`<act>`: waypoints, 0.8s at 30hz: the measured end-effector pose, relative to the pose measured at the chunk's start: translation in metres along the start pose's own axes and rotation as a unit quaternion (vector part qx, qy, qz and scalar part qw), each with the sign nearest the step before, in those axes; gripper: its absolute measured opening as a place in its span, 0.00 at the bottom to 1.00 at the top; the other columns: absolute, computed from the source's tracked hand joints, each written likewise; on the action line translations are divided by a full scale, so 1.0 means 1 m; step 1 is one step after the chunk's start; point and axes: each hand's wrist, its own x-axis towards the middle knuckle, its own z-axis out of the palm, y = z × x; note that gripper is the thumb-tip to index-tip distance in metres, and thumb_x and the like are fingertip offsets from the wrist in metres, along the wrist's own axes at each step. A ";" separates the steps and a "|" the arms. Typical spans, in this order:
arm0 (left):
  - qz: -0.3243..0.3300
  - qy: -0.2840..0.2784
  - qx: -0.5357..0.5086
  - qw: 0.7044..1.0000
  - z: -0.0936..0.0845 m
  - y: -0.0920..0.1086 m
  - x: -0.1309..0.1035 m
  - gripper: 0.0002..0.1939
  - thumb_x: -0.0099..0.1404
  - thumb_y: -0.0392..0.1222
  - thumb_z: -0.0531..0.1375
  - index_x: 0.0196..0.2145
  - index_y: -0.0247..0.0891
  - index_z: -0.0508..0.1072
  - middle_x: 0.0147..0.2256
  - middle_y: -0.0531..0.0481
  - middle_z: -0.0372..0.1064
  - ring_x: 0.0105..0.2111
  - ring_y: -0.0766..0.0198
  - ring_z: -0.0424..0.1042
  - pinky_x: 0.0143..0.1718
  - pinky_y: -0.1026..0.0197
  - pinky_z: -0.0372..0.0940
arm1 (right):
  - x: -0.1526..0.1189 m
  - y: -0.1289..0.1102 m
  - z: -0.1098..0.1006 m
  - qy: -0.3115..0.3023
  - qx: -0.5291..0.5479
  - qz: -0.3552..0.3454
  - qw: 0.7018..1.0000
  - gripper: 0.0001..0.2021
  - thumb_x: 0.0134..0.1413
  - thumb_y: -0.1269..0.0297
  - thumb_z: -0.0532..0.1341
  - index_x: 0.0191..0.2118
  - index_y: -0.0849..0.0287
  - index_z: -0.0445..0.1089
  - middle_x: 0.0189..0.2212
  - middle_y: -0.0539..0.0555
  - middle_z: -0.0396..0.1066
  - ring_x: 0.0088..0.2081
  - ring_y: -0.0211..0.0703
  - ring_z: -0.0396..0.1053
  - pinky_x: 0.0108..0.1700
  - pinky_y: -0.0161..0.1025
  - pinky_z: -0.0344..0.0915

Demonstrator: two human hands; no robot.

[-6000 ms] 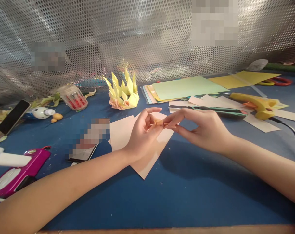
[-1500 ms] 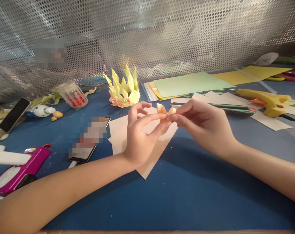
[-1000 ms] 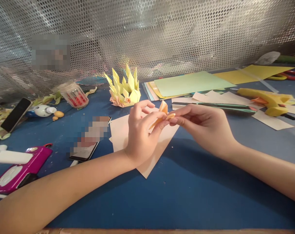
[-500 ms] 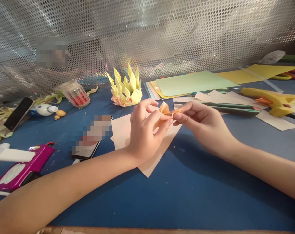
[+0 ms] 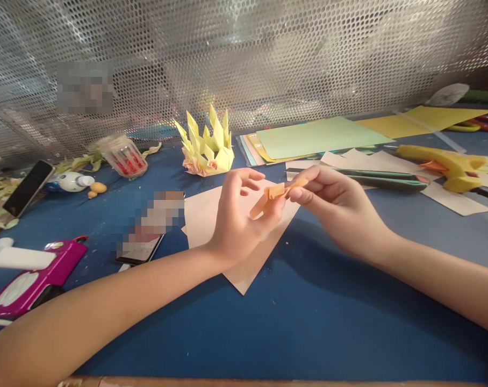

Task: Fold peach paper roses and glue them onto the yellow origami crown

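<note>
A small folded orange paper piece [image 5: 275, 192] is between my two hands, above a pale pink sheet [image 5: 244, 277] on the blue table [image 5: 292, 333]. My right hand [image 5: 341, 207] pinches its right end between thumb and fingers. On the other side, my left hand [image 5: 239, 220] has its fingers raised and spread from the thumb, with the thumb against the paper's lower edge. Behind the hands stands a yellow pointed paper crown [image 5: 215, 148] with pink paper roses at its base.
A phone [image 5: 147, 231], a magenta device [image 5: 54, 274], another phone [image 5: 28, 188] and a tilted jar [image 5: 125, 156] lie at left. Coloured sheets [image 5: 320, 137], a green-black tool [image 5: 385, 179] and a yellow glue gun [image 5: 449, 164] are at the right. A perforated metal screen [image 5: 268, 64] stands behind.
My left fingers have lifted off the paper and opened, leaving the thumb by it. The orange paper shows a different, flatter fold. My right hand has barely moved.
</note>
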 end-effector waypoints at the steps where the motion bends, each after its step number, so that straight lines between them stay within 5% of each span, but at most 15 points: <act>1: -0.020 -0.014 -0.008 1.000 0.000 0.000 0.000 0.15 0.63 0.38 0.69 0.43 0.44 0.68 0.43 0.50 0.68 0.44 0.59 0.72 0.46 0.54 0.67 | 0.000 0.001 0.000 -0.004 0.012 0.000 1.000 0.12 0.54 0.51 0.75 0.32 0.50 0.76 0.32 0.50 0.79 0.37 0.44 0.77 0.45 0.43 0.76; 5: -0.051 -0.050 -0.051 0.996 0.000 0.001 0.001 0.05 0.67 0.40 0.65 0.38 0.43 0.71 0.42 0.49 0.70 0.45 0.59 0.73 0.44 0.57 0.69 | 0.000 0.005 -0.001 -0.026 0.052 0.012 0.998 0.10 0.55 0.53 0.75 0.32 0.50 0.77 0.36 0.50 0.78 0.42 0.43 0.77 0.49 0.41 0.75; 13: -0.136 -0.104 -0.112 0.979 -0.003 0.002 0.002 0.06 0.71 0.41 0.62 0.35 0.42 0.70 0.32 0.53 0.70 0.33 0.64 0.69 0.36 0.60 0.66 | 0.000 0.003 0.002 -0.035 -0.006 0.027 0.999 0.14 0.54 0.49 0.74 0.37 0.52 0.79 0.34 0.51 0.80 0.40 0.44 0.78 0.48 0.43 0.77; 24: -0.171 -0.139 -0.126 0.967 -0.003 0.004 0.003 0.04 0.71 0.39 0.61 0.36 0.42 0.73 0.34 0.51 0.74 0.37 0.59 0.74 0.40 0.57 0.68 | 0.000 -0.005 0.002 0.000 -0.014 0.067 0.998 0.16 0.42 0.50 0.80 0.29 0.54 0.80 0.30 0.51 0.81 0.34 0.43 0.75 0.40 0.39 0.75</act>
